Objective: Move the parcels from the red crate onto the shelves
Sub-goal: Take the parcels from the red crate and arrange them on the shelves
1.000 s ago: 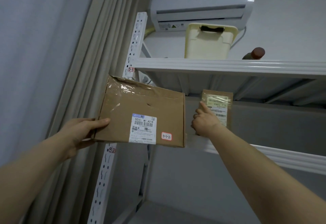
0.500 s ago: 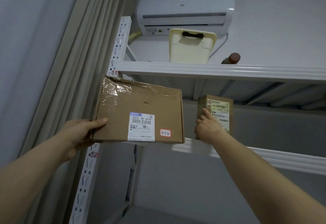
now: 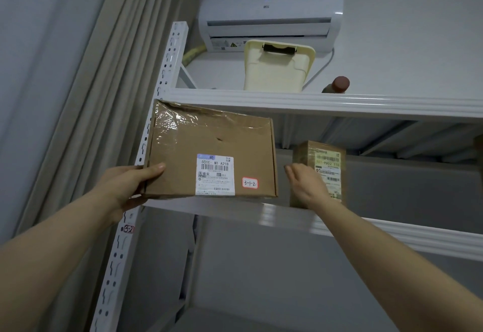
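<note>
I count two parcels and two shelves on my feed. The large flat parcel [image 3: 209, 154] carries a white shipping label and a red-bordered sticker reading 3-1-2. It is held up in front of the rack, between the upper shelf [image 3: 366, 104] and the middle shelf [image 3: 392, 235], with its lower edge at the middle shelf's front lip. Whether it rests there I cannot tell. The small parcel [image 3: 328, 159] stands upright on the middle shelf, just to its right.

On the upper shelf sit one cream bin [image 3: 277, 70], contents hidden from below, and one brown-capped bottle [image 3: 338, 84] beside it.

My left hand [image 3: 125, 188] grips the large parcel's left edge, thumb across the front face. My right hand [image 3: 305, 185] is open, fingers loose and fairly straight, in front of the small parcel's lower left corner. I cannot tell if it touches.
</note>
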`<state>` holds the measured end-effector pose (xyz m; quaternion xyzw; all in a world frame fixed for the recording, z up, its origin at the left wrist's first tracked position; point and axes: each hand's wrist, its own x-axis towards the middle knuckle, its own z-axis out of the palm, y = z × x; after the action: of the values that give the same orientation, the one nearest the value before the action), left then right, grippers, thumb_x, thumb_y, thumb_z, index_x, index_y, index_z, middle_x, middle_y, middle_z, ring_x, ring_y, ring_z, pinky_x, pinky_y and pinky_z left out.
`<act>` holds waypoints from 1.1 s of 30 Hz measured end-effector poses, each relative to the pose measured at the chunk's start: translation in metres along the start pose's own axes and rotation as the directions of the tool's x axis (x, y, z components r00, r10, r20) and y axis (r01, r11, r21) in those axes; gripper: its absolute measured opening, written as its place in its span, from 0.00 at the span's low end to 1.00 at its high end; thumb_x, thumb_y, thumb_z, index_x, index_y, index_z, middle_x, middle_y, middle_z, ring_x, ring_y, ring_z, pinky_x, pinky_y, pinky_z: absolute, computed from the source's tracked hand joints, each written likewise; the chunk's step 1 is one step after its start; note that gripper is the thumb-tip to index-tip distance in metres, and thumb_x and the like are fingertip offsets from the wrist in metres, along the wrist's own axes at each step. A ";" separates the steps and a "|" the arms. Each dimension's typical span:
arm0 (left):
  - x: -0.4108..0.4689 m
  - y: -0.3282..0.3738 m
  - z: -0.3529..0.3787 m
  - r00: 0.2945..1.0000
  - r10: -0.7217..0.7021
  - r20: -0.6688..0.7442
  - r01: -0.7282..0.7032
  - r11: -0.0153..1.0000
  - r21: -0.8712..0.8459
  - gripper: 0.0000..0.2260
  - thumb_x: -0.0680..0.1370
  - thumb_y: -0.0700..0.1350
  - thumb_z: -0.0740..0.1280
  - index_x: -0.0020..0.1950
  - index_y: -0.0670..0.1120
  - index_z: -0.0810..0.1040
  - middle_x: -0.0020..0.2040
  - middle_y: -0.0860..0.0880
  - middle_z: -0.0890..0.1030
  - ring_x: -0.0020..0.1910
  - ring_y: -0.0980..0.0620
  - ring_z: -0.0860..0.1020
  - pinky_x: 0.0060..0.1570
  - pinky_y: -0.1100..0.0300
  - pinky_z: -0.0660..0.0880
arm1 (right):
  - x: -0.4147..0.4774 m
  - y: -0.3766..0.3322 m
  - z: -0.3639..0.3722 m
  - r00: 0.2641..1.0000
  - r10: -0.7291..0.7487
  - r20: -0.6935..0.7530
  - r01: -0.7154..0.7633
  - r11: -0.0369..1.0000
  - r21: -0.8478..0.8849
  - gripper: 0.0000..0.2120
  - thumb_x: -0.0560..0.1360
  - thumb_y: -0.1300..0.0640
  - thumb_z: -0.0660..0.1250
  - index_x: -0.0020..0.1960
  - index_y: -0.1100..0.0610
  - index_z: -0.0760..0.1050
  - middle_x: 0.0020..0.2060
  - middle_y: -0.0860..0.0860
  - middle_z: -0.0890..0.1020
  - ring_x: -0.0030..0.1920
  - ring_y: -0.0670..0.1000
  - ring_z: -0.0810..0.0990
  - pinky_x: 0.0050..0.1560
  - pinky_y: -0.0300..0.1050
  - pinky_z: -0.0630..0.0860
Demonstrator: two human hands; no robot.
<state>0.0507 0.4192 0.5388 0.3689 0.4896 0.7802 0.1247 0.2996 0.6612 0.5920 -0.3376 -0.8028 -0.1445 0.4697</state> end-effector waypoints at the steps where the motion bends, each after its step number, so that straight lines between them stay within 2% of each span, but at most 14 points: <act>1: 0.001 0.001 0.003 1.000 0.011 -0.004 -0.011 1.000 -0.006 0.12 0.70 0.45 0.74 0.49 0.40 0.78 0.44 0.43 0.81 0.42 0.48 0.79 0.42 0.57 0.76 | -0.001 -0.006 -0.002 0.992 0.125 0.009 -0.122 0.942 0.313 0.19 0.83 0.48 0.51 0.57 0.59 0.75 0.51 0.55 0.79 0.54 0.56 0.77 0.59 0.54 0.71; 2: 0.003 0.001 0.006 1.000 0.019 -0.008 -0.019 1.000 -0.013 0.13 0.70 0.45 0.74 0.50 0.40 0.78 0.45 0.43 0.81 0.43 0.48 0.79 0.44 0.56 0.76 | -0.002 -0.010 -0.003 0.974 0.213 0.080 -0.221 0.809 0.544 0.22 0.82 0.45 0.51 0.60 0.60 0.74 0.52 0.54 0.79 0.55 0.55 0.77 0.60 0.54 0.72; 3: 0.005 0.000 0.009 1.000 0.024 -0.014 -0.024 0.999 -0.020 0.13 0.70 0.45 0.74 0.50 0.40 0.79 0.45 0.43 0.81 0.43 0.48 0.78 0.45 0.56 0.76 | -0.003 -0.014 -0.004 0.956 0.245 0.162 -0.290 0.694 0.659 0.23 0.81 0.43 0.53 0.62 0.59 0.73 0.53 0.54 0.78 0.55 0.55 0.77 0.62 0.54 0.73; 4: 0.006 -0.001 0.013 1.000 0.026 -0.015 -0.026 0.999 -0.025 0.13 0.71 0.45 0.74 0.51 0.40 0.79 0.44 0.44 0.81 0.42 0.49 0.78 0.46 0.55 0.76 | -0.005 -0.017 -0.005 0.942 0.241 0.234 -0.335 0.621 0.708 0.23 0.80 0.41 0.54 0.63 0.57 0.72 0.54 0.53 0.78 0.56 0.54 0.77 0.62 0.53 0.73; 5: 0.008 -0.003 0.017 1.000 0.027 -0.011 -0.028 0.999 -0.027 0.13 0.71 0.45 0.73 0.52 0.40 0.79 0.45 0.45 0.81 0.43 0.49 0.78 0.47 0.55 0.75 | -0.007 -0.019 -0.004 0.931 0.222 0.288 -0.364 0.574 0.734 0.22 0.79 0.41 0.56 0.64 0.56 0.71 0.56 0.53 0.77 0.57 0.54 0.76 0.62 0.51 0.73; 7: 0.011 -0.006 0.025 0.999 0.033 0.000 -0.033 0.999 -0.031 0.17 0.72 0.46 0.73 0.58 0.41 0.77 0.48 0.45 0.81 0.46 0.50 0.78 0.52 0.53 0.74 | -0.009 -0.022 -0.001 0.930 0.194 0.311 -0.366 0.542 0.757 0.24 0.78 0.43 0.61 0.68 0.56 0.69 0.61 0.51 0.76 0.60 0.52 0.75 0.62 0.50 0.74; 11: 0.020 -0.010 0.043 0.992 0.128 -0.025 -0.129 0.990 -0.064 0.26 0.73 0.46 0.72 0.68 0.43 0.69 0.58 0.45 0.78 0.53 0.47 0.78 0.57 0.50 0.75 | -0.009 -0.022 0.004 0.958 0.231 0.169 -0.281 0.652 0.704 0.23 0.77 0.52 0.66 0.69 0.57 0.69 0.62 0.51 0.78 0.60 0.52 0.76 0.63 0.52 0.74; 13: 0.025 -0.011 0.055 0.985 0.173 -0.011 -0.174 0.984 -0.046 0.22 0.76 0.45 0.70 0.68 0.43 0.69 0.59 0.45 0.77 0.56 0.46 0.77 0.59 0.50 0.74 | -0.011 -0.018 0.004 0.954 0.282 0.100 -0.274 0.690 0.671 0.25 0.76 0.54 0.68 0.70 0.58 0.67 0.62 0.52 0.77 0.61 0.53 0.76 0.63 0.52 0.74; 15: 0.031 -0.012 0.066 0.981 0.194 0.004 -0.194 0.980 0.043 0.18 0.77 0.43 0.67 0.66 0.43 0.71 0.59 0.47 0.77 0.56 0.47 0.76 0.59 0.52 0.73 | -0.016 -0.016 0.003 0.949 0.313 0.030 -0.262 0.736 0.624 0.26 0.75 0.55 0.69 0.70 0.59 0.66 0.62 0.53 0.77 0.61 0.53 0.76 0.63 0.52 0.73; 19: 0.044 -0.019 0.086 0.983 0.181 0.006 -0.180 0.971 0.158 0.19 0.77 0.41 0.67 0.68 0.45 0.72 0.64 0.45 0.76 0.60 0.44 0.75 0.64 0.47 0.72 | -0.031 -0.007 0.004 0.936 0.340 -0.096 -0.237 0.805 0.545 0.25 0.75 0.54 0.69 0.69 0.58 0.67 0.61 0.52 0.77 0.60 0.54 0.76 0.60 0.51 0.73; 23: 0.050 -0.029 0.105 0.974 0.227 -0.017 -0.214 0.936 0.279 0.22 0.77 0.40 0.66 0.71 0.43 0.67 0.66 0.44 0.74 0.63 0.42 0.73 0.64 0.47 0.71 | -0.041 -0.002 0.007 0.917 0.369 -0.152 -0.254 0.834 0.490 0.27 0.74 0.52 0.70 0.70 0.58 0.66 0.63 0.54 0.75 0.62 0.54 0.73 0.62 0.55 0.73; 27: 0.059 -0.041 0.117 0.979 0.198 -0.046 -0.168 0.914 0.369 0.20 0.76 0.41 0.67 0.68 0.42 0.69 0.66 0.41 0.72 0.59 0.41 0.75 0.61 0.51 0.72 | -0.049 -0.006 0.006 0.917 0.347 -0.195 -0.236 0.869 0.435 0.29 0.75 0.56 0.70 0.72 0.56 0.62 0.63 0.54 0.73 0.63 0.55 0.72 0.61 0.53 0.72; 31: 0.065 -0.049 0.118 0.980 0.194 -0.047 -0.149 0.869 0.471 0.17 0.76 0.43 0.68 0.63 0.40 0.71 0.65 0.38 0.69 0.57 0.40 0.74 0.61 0.52 0.70 | -0.054 -0.011 0.008 0.927 0.329 -0.182 -0.252 0.903 0.348 0.30 0.76 0.54 0.68 0.73 0.55 0.60 0.65 0.54 0.71 0.65 0.54 0.70 0.62 0.53 0.70; 33: 0.067 -0.052 0.118 0.978 0.205 -0.032 -0.161 0.848 0.504 0.19 0.77 0.43 0.67 0.66 0.40 0.69 0.66 0.38 0.67 0.58 0.40 0.73 0.61 0.53 0.69 | -0.055 -0.013 0.010 0.925 0.342 -0.168 -0.271 0.901 0.340 0.30 0.76 0.53 0.67 0.74 0.55 0.59 0.65 0.54 0.70 0.66 0.54 0.69 0.63 0.52 0.69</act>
<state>0.0777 0.5611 0.5534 0.4002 0.6419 0.6503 -0.0705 0.3027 0.6352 0.5411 -0.3640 -0.6938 0.0226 0.6210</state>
